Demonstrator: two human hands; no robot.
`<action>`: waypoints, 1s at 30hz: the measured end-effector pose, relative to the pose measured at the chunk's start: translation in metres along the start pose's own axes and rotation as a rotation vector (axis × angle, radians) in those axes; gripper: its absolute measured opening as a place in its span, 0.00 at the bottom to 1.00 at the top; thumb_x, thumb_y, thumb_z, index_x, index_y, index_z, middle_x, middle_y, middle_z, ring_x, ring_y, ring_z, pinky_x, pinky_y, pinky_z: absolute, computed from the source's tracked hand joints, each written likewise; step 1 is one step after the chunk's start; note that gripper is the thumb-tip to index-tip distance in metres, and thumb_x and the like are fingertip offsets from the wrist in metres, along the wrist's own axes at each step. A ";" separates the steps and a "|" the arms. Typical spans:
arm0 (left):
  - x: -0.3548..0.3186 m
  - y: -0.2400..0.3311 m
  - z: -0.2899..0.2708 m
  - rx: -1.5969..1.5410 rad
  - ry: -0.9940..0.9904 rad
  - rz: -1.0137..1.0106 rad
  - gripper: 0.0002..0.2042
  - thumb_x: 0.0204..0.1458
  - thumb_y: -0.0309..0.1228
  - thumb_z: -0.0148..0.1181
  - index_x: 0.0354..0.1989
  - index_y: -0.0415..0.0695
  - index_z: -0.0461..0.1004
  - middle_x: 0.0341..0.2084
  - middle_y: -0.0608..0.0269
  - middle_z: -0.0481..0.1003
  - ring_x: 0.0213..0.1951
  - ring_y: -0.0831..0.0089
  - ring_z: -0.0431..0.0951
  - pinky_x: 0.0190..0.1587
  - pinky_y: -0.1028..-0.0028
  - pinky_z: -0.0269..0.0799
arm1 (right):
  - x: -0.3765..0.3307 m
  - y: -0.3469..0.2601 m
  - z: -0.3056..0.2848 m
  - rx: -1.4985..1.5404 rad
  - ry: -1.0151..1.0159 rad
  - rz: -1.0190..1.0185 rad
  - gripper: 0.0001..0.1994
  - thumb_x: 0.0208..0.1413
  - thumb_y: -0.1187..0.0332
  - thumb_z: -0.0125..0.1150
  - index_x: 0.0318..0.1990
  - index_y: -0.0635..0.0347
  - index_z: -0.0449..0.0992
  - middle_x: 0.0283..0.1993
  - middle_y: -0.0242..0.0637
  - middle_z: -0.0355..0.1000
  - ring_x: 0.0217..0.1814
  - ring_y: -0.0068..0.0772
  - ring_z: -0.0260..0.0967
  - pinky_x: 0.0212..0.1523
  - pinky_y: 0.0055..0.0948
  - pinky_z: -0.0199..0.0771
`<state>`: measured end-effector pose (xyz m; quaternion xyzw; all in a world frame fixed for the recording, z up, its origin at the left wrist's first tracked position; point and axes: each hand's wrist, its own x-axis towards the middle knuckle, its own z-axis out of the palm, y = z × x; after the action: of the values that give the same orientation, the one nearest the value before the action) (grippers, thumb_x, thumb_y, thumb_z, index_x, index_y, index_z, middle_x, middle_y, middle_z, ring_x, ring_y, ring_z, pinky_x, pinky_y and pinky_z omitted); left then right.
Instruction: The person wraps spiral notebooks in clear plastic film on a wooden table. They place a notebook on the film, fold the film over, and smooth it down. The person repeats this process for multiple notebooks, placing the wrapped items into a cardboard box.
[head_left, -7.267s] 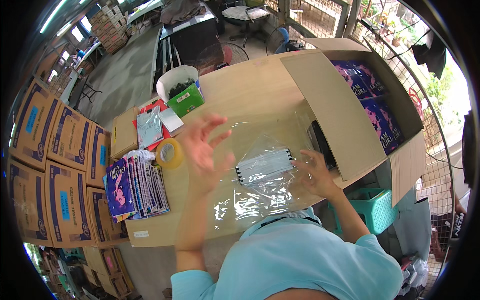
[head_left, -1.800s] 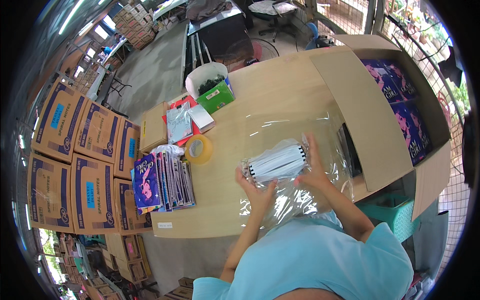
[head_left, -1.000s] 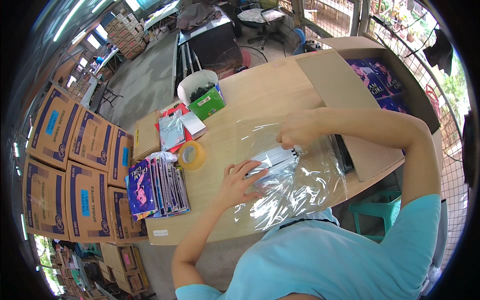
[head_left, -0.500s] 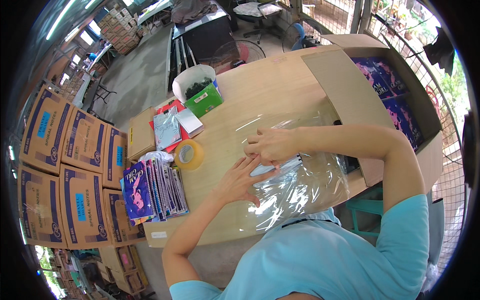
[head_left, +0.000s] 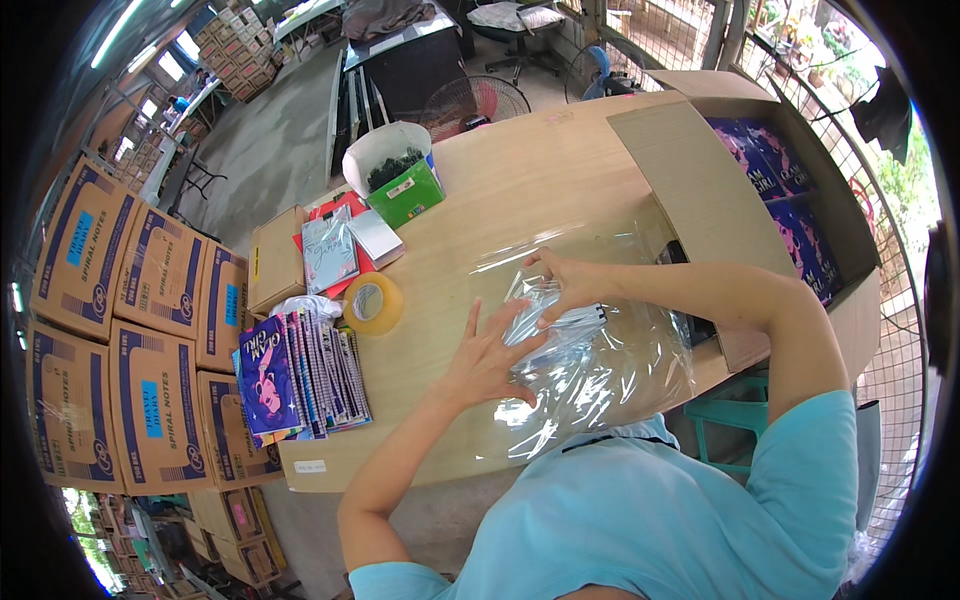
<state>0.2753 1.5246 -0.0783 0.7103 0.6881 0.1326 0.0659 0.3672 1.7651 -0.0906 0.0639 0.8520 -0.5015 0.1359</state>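
Observation:
A sheet of clear, shiny plastic film (head_left: 640, 365) lies creased on the table in front of me. Under or within it shows a pale bluish flat item (head_left: 572, 328) with a short dark strip at its right edge; glare hides what kind it is. My left hand (head_left: 490, 357) rests at the film's left side, its fingers spread wide and holding nothing. Over the far part of the pale item is my right hand (head_left: 566, 284), thumb and forefinger well apart and curved, touching the film.
To the left are a tape roll (head_left: 373, 303), a row of spiral notebooks (head_left: 318, 375) and a green box (head_left: 410, 198) of dark pieces. Stacked cartons (head_left: 155, 400) stand beyond the table's left edge. An open carton (head_left: 690, 190) with purple notebooks sits at the right.
My hands, which were together at the pale item's upper left, have moved apart. The right fingers have opened out, and the left fingers have spread and lifted.

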 end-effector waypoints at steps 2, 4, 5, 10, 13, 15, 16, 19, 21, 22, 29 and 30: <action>-0.004 0.000 0.006 0.046 0.156 0.010 0.53 0.19 0.62 0.70 0.65 0.70 0.60 0.70 0.67 0.50 0.71 0.61 0.47 0.67 0.37 0.31 | -0.002 -0.006 -0.001 0.028 0.004 0.061 0.50 0.41 0.46 0.73 0.63 0.67 0.50 0.57 0.64 0.63 0.62 0.56 0.62 0.59 0.42 0.64; -0.002 -0.001 0.008 0.118 0.091 0.051 0.52 0.19 0.63 0.69 0.65 0.72 0.61 0.70 0.72 0.51 0.71 0.62 0.45 0.67 0.37 0.28 | 0.003 -0.009 -0.001 0.039 0.021 0.145 0.45 0.48 0.45 0.68 0.62 0.69 0.53 0.56 0.65 0.63 0.60 0.56 0.64 0.57 0.42 0.66; 0.000 0.000 0.008 0.154 0.061 0.071 0.51 0.19 0.63 0.69 0.64 0.73 0.62 0.69 0.75 0.52 0.72 0.63 0.45 0.67 0.37 0.27 | 0.005 -0.007 0.001 0.007 0.067 0.159 0.42 0.51 0.45 0.65 0.60 0.70 0.54 0.55 0.64 0.63 0.59 0.55 0.65 0.56 0.42 0.67; 0.005 0.002 0.005 0.142 0.000 0.067 0.51 0.18 0.64 0.67 0.63 0.74 0.62 0.68 0.82 0.55 0.72 0.63 0.44 0.67 0.38 0.28 | -0.012 -0.001 -0.014 -0.294 0.633 -0.040 0.33 0.57 0.48 0.60 0.57 0.67 0.59 0.50 0.60 0.67 0.51 0.51 0.70 0.50 0.45 0.69; -0.005 0.003 0.009 0.113 0.010 0.018 0.50 0.17 0.62 0.68 0.62 0.74 0.64 0.68 0.82 0.55 0.72 0.62 0.44 0.67 0.37 0.29 | -0.123 -0.125 -0.045 -0.116 0.406 -0.187 0.22 0.57 0.59 0.62 0.53 0.61 0.66 0.44 0.45 0.73 0.43 0.39 0.73 0.42 0.36 0.74; -0.005 0.003 0.008 0.104 -0.018 0.009 0.49 0.17 0.61 0.69 0.61 0.73 0.66 0.68 0.82 0.55 0.72 0.61 0.44 0.67 0.36 0.30 | -0.191 -0.141 -0.014 -0.040 0.267 -0.285 0.14 0.56 0.65 0.62 0.46 0.62 0.72 0.39 0.41 0.73 0.38 0.38 0.73 0.38 0.34 0.73; 0.001 0.001 0.007 0.100 -0.011 0.027 0.49 0.17 0.61 0.69 0.61 0.73 0.66 0.68 0.82 0.56 0.72 0.60 0.44 0.66 0.36 0.31 | -0.218 -0.139 0.011 -0.051 0.202 -0.313 0.10 0.56 0.69 0.60 0.44 0.62 0.73 0.38 0.39 0.74 0.36 0.38 0.73 0.37 0.32 0.73; 0.005 0.004 0.009 0.101 -0.017 0.057 0.49 0.18 0.60 0.69 0.62 0.71 0.66 0.67 0.80 0.57 0.72 0.59 0.43 0.66 0.35 0.30 | -0.233 -0.050 0.094 0.106 0.512 0.016 0.09 0.57 0.73 0.56 0.44 0.62 0.75 0.37 0.41 0.75 0.37 0.41 0.74 0.39 0.35 0.73; 0.003 0.004 0.001 0.111 -0.034 0.046 0.49 0.19 0.61 0.69 0.62 0.69 0.67 0.66 0.76 0.59 0.72 0.58 0.43 0.67 0.37 0.29 | -0.223 0.033 0.119 -0.172 1.182 0.119 0.11 0.54 0.72 0.60 0.44 0.66 0.75 0.37 0.39 0.74 0.39 0.30 0.71 0.40 0.31 0.71; 0.003 0.004 -0.002 0.120 -0.063 0.046 0.49 0.20 0.60 0.69 0.63 0.70 0.65 0.67 0.77 0.57 0.72 0.58 0.43 0.66 0.35 0.30 | -0.230 0.094 0.118 -0.163 1.236 0.271 0.12 0.53 0.72 0.61 0.45 0.66 0.74 0.40 0.40 0.72 0.42 0.32 0.69 0.43 0.32 0.70; -0.013 -0.004 0.009 0.099 0.046 0.108 0.54 0.19 0.57 0.74 0.67 0.72 0.58 0.70 0.75 0.52 0.73 0.59 0.41 0.67 0.37 0.26 | -0.250 0.255 0.037 -0.291 1.217 0.669 0.12 0.53 0.71 0.61 0.45 0.63 0.73 0.40 0.38 0.70 0.41 0.30 0.67 0.42 0.31 0.69; -0.023 -0.003 0.004 0.050 0.050 0.103 0.53 0.23 0.57 0.74 0.67 0.72 0.57 0.70 0.75 0.52 0.73 0.59 0.41 0.67 0.36 0.25 | -0.235 0.261 0.026 -0.300 1.192 0.632 0.12 0.54 0.71 0.61 0.45 0.63 0.73 0.39 0.37 0.69 0.41 0.30 0.67 0.42 0.30 0.69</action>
<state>0.2732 1.5024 -0.0847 0.7428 0.6551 0.1364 0.0238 0.6597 1.8768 -0.2521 0.5547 0.7818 -0.1939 -0.2087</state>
